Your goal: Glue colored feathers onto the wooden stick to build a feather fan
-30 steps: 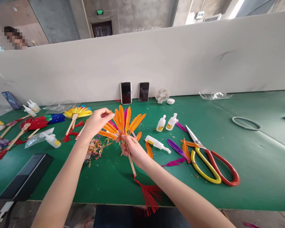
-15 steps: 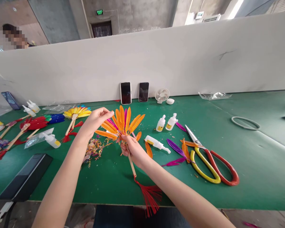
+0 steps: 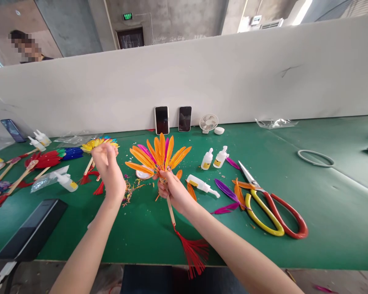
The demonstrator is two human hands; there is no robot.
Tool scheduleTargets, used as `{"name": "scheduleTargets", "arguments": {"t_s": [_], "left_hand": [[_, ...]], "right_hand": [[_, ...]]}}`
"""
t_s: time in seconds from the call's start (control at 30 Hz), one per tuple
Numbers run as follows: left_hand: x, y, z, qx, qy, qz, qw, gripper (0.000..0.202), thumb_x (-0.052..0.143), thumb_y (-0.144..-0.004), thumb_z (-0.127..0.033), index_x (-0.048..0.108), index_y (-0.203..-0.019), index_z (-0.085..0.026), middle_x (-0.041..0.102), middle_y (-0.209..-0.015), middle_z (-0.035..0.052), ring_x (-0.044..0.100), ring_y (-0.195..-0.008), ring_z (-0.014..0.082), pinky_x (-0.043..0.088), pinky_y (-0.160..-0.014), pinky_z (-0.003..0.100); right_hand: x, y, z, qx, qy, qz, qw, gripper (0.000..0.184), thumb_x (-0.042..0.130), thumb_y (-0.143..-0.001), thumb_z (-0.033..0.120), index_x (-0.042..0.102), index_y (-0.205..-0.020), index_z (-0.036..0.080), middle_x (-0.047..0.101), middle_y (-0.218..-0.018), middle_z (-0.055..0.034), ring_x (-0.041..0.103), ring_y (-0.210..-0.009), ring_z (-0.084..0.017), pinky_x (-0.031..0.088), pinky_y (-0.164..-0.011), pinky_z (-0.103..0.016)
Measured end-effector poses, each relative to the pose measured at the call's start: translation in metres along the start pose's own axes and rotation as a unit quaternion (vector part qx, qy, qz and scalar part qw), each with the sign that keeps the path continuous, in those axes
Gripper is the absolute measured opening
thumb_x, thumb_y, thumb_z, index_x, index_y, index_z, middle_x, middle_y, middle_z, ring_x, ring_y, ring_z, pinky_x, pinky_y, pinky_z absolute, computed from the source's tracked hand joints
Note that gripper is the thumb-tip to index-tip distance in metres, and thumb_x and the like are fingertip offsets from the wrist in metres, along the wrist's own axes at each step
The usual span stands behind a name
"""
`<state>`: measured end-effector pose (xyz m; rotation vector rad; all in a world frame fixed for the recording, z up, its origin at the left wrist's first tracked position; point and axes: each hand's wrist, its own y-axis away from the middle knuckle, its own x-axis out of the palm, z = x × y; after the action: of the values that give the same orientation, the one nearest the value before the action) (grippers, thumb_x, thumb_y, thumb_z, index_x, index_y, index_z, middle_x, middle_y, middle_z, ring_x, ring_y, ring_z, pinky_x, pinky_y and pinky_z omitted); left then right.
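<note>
My right hand is wrapped round the upper handle of a feather fan, which stands upright with its orange and magenta feathers spread out. A red tassel dangles from the lower end of its wooden handle, past the table's front edge. To the left of the fan, my left hand is raised, its fingers loosely bent and apart, with nothing visible in them. It partly covers a yellow feather fan lying behind. A white round dish shows behind the held fan's left feathers.
Scissors, loose purple feathers and glue bottles lie or stand at right. Finished-looking red fans, a glue bottle and a black box are at left. Two phones and a small fan stand by the white partition.
My left hand has left the feathers' left side and moved left, turning upward. The feather fan stays in my right hand, with its feathers fanned slightly differently.
</note>
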<state>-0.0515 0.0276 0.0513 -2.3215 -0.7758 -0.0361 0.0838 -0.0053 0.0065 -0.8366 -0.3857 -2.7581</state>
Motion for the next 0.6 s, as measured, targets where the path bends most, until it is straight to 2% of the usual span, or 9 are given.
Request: {"name": "scheduleTargets", "arguments": {"t_s": [0.07,0.23,0.37,0.6], "left_hand": [[-0.003,0.012,0.006,0.029,-0.036,-0.017,0.999,0.029,0.054,-0.078,-0.049,0.046,-0.086,-0.022,0.049,-0.086,0.0011,0.051,-0.082,0.0138,0.04,-0.08,0.029],[-0.006,0.036,0.014,0.059,-0.096,0.022,0.993,0.031,0.049,-0.08,-0.05,0.044,-0.09,-0.021,0.046,-0.089,0.0027,0.049,-0.083,0.0148,0.04,-0.078,0.03],[-0.006,0.041,0.015,0.075,-0.112,0.035,0.99,0.03,0.047,-0.082,-0.049,0.043,-0.092,-0.021,0.045,-0.089,0.0032,0.048,-0.081,0.0149,0.04,-0.077,0.031],[-0.013,0.041,0.019,0.121,-0.135,0.014,0.983,0.024,0.047,-0.084,-0.044,0.042,-0.091,-0.022,0.043,-0.089,0.0022,0.044,-0.079,0.0138,0.039,-0.075,0.03]], "right_hand": [[0.0,0.001,0.002,-0.001,0.006,-0.004,1.0,0.022,0.05,-0.067,0.039,0.051,-0.067,0.018,0.035,-0.04,0.0114,0.027,-0.031,-0.002,0.015,-0.04,-0.021],[0.0,0.001,0.003,-0.001,0.003,-0.01,1.0,0.021,0.048,-0.066,0.038,0.05,-0.067,0.018,0.035,-0.04,0.0117,0.027,-0.032,-0.001,0.015,-0.042,-0.021],[0.0,0.001,0.002,0.001,-0.004,-0.004,1.0,0.018,0.048,-0.065,0.035,0.052,-0.068,0.017,0.034,-0.041,0.0116,0.025,-0.032,-0.002,0.014,-0.042,-0.022],[-0.001,-0.001,0.003,-0.007,-0.048,0.017,0.999,0.016,0.05,-0.062,0.028,0.053,-0.074,0.018,0.035,-0.046,0.0112,0.025,-0.035,-0.003,0.015,-0.042,-0.022]]}}
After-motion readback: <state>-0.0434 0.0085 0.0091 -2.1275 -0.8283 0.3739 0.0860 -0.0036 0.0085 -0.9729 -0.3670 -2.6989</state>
